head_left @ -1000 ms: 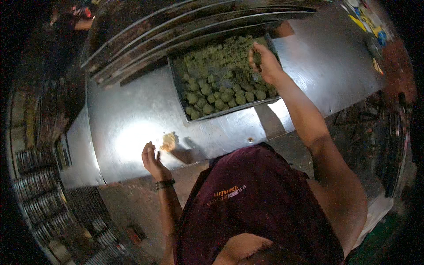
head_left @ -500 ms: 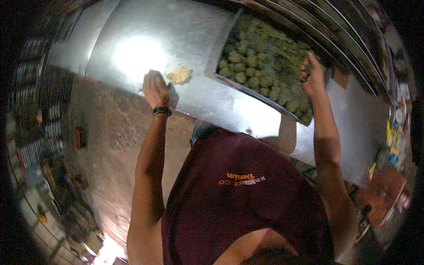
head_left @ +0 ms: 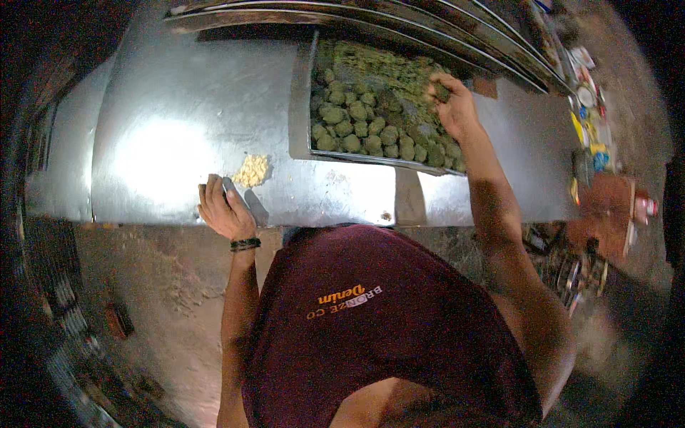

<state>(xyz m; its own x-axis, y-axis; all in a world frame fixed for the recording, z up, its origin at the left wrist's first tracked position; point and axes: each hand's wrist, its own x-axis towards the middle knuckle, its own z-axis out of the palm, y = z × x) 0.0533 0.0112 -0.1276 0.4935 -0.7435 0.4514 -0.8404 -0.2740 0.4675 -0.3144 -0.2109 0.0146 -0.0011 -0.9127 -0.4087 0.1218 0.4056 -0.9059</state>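
Observation:
A metal tray (head_left: 311,107) stands on a shiny metal worktop. Rows of rough green balls (head_left: 357,110) fill its near and left part, while loose green crumbly mixture (head_left: 378,63) lies along its far side. Over the tray's right end is my right hand (head_left: 457,110), its fingers curled round a dark green lump of the mixture (head_left: 441,92). My left hand (head_left: 225,209), with a dark band at the wrist, is at the worktop's near edge, fingers stretched and apart, holding nothing. Just beyond its fingertips sits a small heap of pale yellow pieces (head_left: 252,171).
Long metal trays or shelf edges (head_left: 428,32) run behind the tray. To the right, past the worktop (head_left: 528,157), are a reddish-brown surface (head_left: 606,214) and assorted small items, some yellow and blue. Bare brown floor (head_left: 157,285) shows below the worktop on the left.
The view has turned, so the worktop now lies level across it. My right hand now shows a green lump in its fingers; my left hand stays near the yellow heap, fingers more spread.

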